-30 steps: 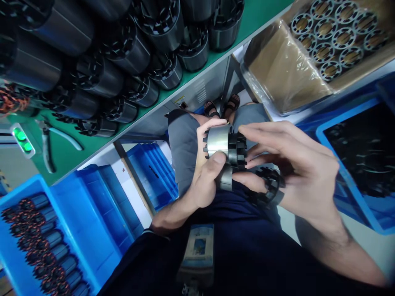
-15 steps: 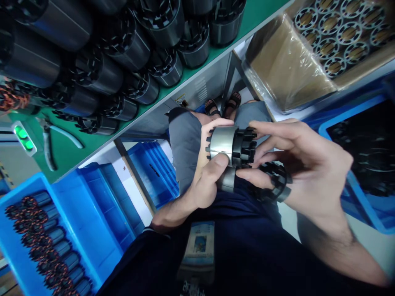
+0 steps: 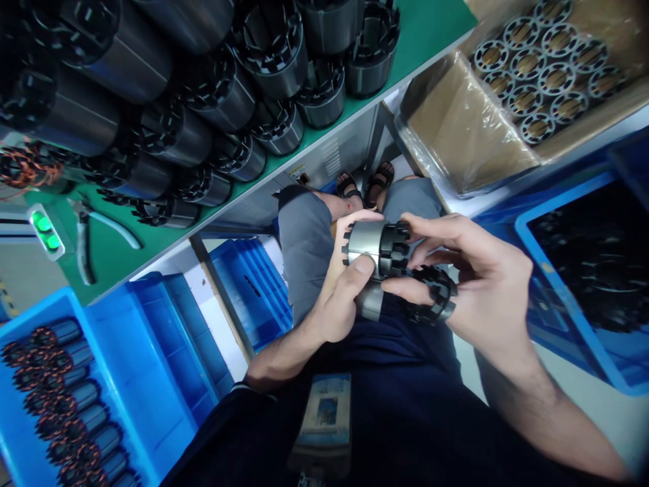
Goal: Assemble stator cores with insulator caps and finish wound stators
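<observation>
My left hand (image 3: 339, 308) is closed round a silver stator core (image 3: 365, 240), its thumb pressed on the near side. Black plastic teeth stick out of the core's left end. At the right end sits a black toothed insulator ring (image 3: 394, 247), touching the core, with the fingertips of my right hand (image 3: 487, 270) closed on it. A second black toothed ring (image 3: 440, 297) rests in the right palm behind the thumb. Under the held core, a second metal cylinder (image 3: 370, 301) shows in part; what supports it is hidden.
Many dark stator cores (image 3: 281, 132) stand on the green bench (image 3: 430, 37), near cutting pliers (image 3: 85, 237). Wound stators (image 3: 86, 389) lie in a blue bin (image 3: 147, 399) at left. On the right are a cardboard box (image 3: 466, 128) of bare cores and a blue crate (image 3: 562, 291) of black parts.
My right hand has shifted slightly left, and the black insulator ring now sits closer against the core. The left hand keeps its hold. The whole view has shifted a little.
</observation>
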The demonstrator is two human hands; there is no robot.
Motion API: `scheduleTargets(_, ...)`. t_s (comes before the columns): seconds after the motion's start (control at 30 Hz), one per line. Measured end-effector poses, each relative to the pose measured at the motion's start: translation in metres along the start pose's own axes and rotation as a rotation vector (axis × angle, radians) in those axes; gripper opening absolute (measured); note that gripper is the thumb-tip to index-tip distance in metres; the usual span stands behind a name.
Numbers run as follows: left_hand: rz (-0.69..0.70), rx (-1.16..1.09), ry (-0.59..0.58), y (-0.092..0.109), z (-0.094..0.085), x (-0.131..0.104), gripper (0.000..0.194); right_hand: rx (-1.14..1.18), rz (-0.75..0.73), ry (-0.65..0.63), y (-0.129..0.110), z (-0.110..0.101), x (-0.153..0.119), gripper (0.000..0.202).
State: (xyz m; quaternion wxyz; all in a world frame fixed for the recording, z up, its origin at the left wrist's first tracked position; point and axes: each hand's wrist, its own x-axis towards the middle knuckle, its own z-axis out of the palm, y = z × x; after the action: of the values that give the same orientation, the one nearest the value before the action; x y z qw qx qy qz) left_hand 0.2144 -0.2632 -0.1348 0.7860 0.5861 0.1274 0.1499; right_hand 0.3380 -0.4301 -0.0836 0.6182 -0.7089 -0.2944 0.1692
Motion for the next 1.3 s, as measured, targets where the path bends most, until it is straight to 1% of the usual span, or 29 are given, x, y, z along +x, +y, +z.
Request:
scheduleTargets(0.1,-0.026,-0.049,0.002,0.005,0.000,-0.002,0.059,-0.016,-0.053,-0.026,0.003,0.000,-0.001,0.083)
scheduleTargets(0.23,-0.058,-0.030,-0.011,0.008,0.001,-0.005,0.063,-0.029,-0.028,0.014,0.002,0.002,-0.003,0.074)
scheduleTargets(0.3,-0.078,-0.047,-0.002,0.005,0.002,-0.006,0.063,-0.110,-0.086,0.028,0.000,0.003,-0.004,0.070)
scheduleTargets(0.43,-0.144,-0.100,0.075,0.001,0.003,-0.009,0.062,-0.358,-0.231,-0.045,-0.002,0.009,-0.008,0.067)
scheduleTargets(0.5,-0.179,-0.098,0.086,0.002,0.005,-0.012,0.062,-0.401,-0.272,-0.016,0.000,0.015,-0.012,0.066)
scheduleTargets(0.6,-0.224,-0.121,0.086,0.006,0.012,-0.016,0.063,-0.413,-0.316,0.075,0.003,0.024,-0.018,0.066)
scheduleTargets(0.67,-0.276,-0.168,0.127,0.008,0.018,-0.016,0.064,-0.419,-0.309,0.039,0.005,0.024,-0.020,0.067)
scheduleTargets(0.73,-0.319,-0.205,0.202,0.009,0.023,-0.012,0.063,-0.400,-0.276,-0.069,0.004,0.017,-0.019,0.064)
scheduleTargets(0.77,-0.333,-0.227,0.232,0.010,0.024,-0.008,0.061,-0.372,-0.234,-0.110,0.003,0.011,-0.017,0.061)
scheduleTargets(0.8,-0.334,-0.256,0.241,0.011,0.025,-0.005,0.060,-0.342,-0.178,-0.121,0.001,0.004,-0.015,0.059)
scheduleTargets(0.9,-0.277,-0.336,0.206,0.015,0.025,0.007,0.057,-0.316,-0.007,-0.039,-0.004,-0.020,-0.009,0.043)
scheduleTargets(0.97,-0.223,-0.333,0.211,0.018,0.024,0.013,0.061,-0.302,0.035,-0.045,-0.009,-0.034,-0.007,0.030)
scheduleTargets(1.0,-0.200,-0.303,0.237,0.019,0.024,0.014,0.064,-0.267,0.043,-0.077,-0.012,-0.039,-0.008,0.028)
scheduleTargets(1.07,-0.166,-0.230,0.299,0.022,0.025,0.017,0.072,-0.156,0.055,-0.151,-0.018,-0.044,-0.012,0.039)
scheduleTargets(1.13,-0.148,-0.186,0.377,0.025,0.031,0.019,0.078,-0.066,0.071,-0.160,-0.023,-0.040,-0.020,0.053)
scheduleTargets(1.2,-0.139,-0.197,0.461,0.028,0.040,0.021,0.081,-0.043,0.056,-0.096,-0.025,-0.028,-0.030,0.062)
scheduleTargets(1.3,-0.120,-0.245,0.579,0.032,0.052,0.024,0.081,-0.019,-0.012,0.020,-0.018,0.000,-0.041,0.071)
